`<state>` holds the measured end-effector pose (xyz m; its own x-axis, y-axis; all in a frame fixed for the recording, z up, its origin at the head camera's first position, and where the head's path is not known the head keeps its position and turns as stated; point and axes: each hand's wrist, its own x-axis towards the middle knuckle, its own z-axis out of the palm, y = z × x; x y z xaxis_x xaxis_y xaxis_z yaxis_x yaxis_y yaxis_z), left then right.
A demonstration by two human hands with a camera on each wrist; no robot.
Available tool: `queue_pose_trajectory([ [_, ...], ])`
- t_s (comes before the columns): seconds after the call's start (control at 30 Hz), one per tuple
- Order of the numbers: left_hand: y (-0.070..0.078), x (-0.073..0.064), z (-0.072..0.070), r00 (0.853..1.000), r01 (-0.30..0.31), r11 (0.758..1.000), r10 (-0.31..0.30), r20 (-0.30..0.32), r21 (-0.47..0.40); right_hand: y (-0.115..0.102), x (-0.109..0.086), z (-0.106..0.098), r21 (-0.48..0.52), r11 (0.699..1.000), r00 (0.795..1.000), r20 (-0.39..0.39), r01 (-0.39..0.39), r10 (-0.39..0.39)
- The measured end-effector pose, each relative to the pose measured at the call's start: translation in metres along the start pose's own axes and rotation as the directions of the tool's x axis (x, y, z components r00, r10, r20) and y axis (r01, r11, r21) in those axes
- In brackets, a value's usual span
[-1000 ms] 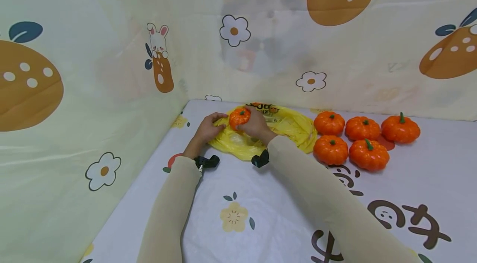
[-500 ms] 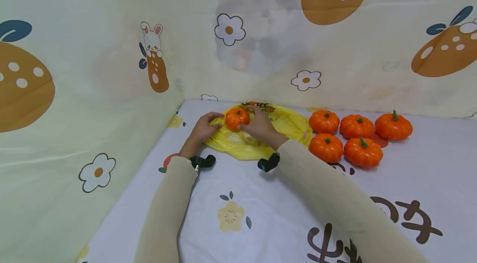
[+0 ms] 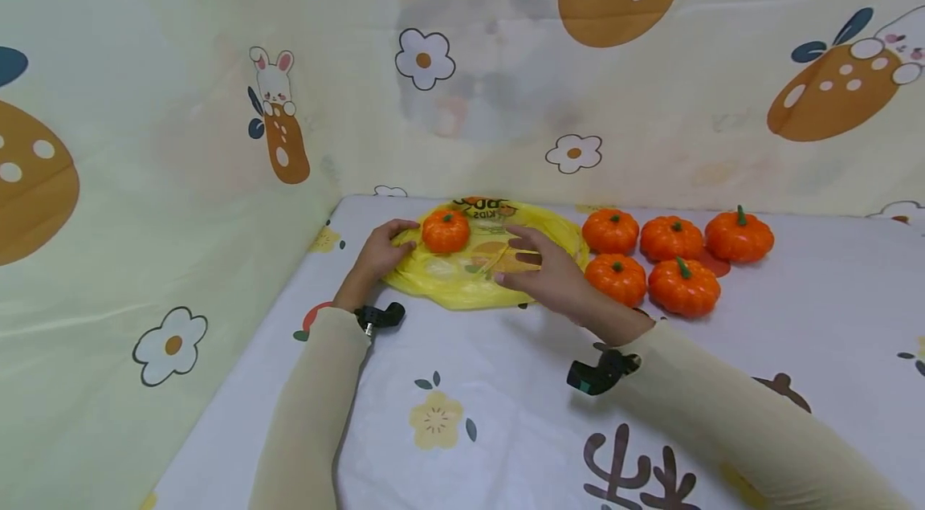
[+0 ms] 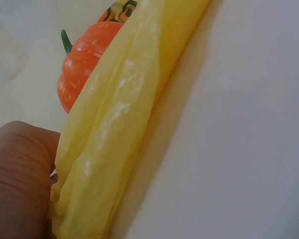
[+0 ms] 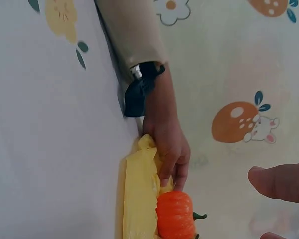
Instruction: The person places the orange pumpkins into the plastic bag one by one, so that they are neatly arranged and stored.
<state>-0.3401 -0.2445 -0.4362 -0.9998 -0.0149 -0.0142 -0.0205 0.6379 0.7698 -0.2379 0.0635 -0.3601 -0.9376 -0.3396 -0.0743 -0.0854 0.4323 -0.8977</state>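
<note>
On the left end of a yellow plastic bag [image 3: 448, 285] sits a small orange pumpkin [image 3: 445, 231] with a green stem. My left hand [image 3: 383, 253] pinches the bag's left edge, just beside that pumpkin. In the right wrist view the left hand [image 5: 168, 142] grips gathered yellow plastic with its fingertips near the pumpkin [image 5: 176, 214]. My right hand [image 3: 552, 273] hovers over the right part of the bag, fingers spread and holding nothing. From the left wrist, a fold of the bag [image 4: 109, 134] hides part of the pumpkin [image 4: 82, 64].
Several more pumpkins [image 3: 682, 286] stand in two rows right of the bag, close to my right hand. A patterned cloth [image 3: 441, 365] covers the table. Patterned sheet walls [image 3: 491, 92] rise behind and at the left [image 3: 181, 173].
My right hand has let go of the pumpkin, leaving it on the bag, and has moved right toward the other pumpkins. My left hand stays at the bag's edge. The head view has shifted slightly.
</note>
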Motion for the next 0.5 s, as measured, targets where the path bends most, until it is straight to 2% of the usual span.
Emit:
queue_pose_trajectory([
  [0.2, 0.0, -0.002, -0.001, 1.0, 0.004, 1.0, -0.004, 0.002, -0.006, 0.01, -0.037, -0.016, 0.013, 1.0, 1.0, 0.001, 0.003, -0.003],
  [0.5, 0.0, 0.0, 0.001, 1.0, -0.016, 1.0, 0.016, -0.001, -0.016, 0.023, -0.084, -0.037, -0.033, 0.999, 1.0, 0.002, 0.026, -0.026],
])
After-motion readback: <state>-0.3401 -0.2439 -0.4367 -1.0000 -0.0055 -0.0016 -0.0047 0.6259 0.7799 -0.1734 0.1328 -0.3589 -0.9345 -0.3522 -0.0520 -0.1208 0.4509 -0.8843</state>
